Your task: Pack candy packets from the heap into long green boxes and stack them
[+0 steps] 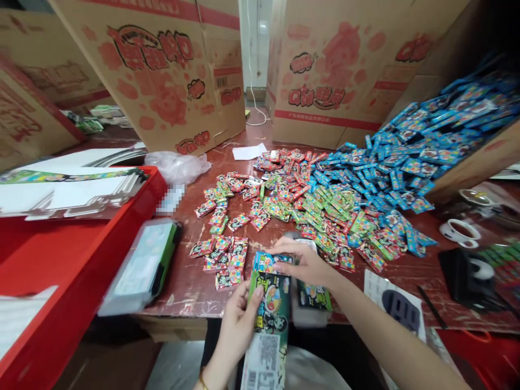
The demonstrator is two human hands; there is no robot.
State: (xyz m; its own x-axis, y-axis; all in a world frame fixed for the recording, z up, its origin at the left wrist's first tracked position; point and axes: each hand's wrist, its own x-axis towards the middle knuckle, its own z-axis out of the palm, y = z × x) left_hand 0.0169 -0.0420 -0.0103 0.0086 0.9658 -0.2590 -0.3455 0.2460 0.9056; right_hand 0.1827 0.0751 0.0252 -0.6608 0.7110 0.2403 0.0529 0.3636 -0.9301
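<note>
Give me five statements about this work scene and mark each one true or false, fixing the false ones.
1. The left hand holds a dark printed package. True.
2. A clear plastic bag lies near the far corner of the red tray. True.
3. Both hands are inside the red tray. False: the right hand is at the top of the package, its thumb on a blue printed piece.
4. Large cardboard boxes stand beyond the loose packets. True.
5. The heap on the right is all yellow. False: blue packets are heaped there.
</note>
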